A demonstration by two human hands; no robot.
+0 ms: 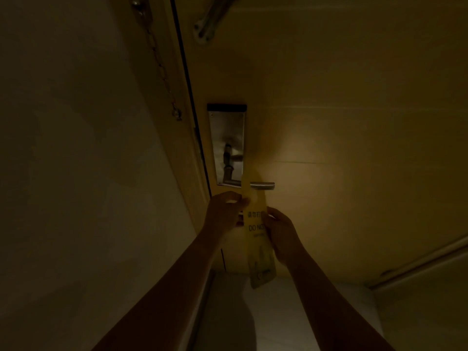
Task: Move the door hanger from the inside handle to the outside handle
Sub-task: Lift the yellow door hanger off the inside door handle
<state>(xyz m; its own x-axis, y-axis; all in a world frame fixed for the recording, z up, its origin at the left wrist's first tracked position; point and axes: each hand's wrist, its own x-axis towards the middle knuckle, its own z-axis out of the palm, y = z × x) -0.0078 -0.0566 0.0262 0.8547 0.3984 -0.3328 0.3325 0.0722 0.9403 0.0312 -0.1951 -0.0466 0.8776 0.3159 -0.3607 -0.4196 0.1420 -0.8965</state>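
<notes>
A long yellow door hanger [255, 236] printed "DO NOT" hangs on the metal lever handle [262, 185] of a closed wooden door; its top loops over the lever. My left hand [224, 209] pinches the hanger's upper left edge just below the handle. My right hand [282, 231] grips its right edge at the printed part. The lower end of the hanger dangles free between my forearms. The scene is dim.
A steel lock plate [228, 138] with a thumb-turn sits above the lever. A security chain [162, 69] hangs on the frame at the left, beside a pale wall [76, 148]. A door closer arm [210, 21] is at the top. Pale floor [278, 312] lies below.
</notes>
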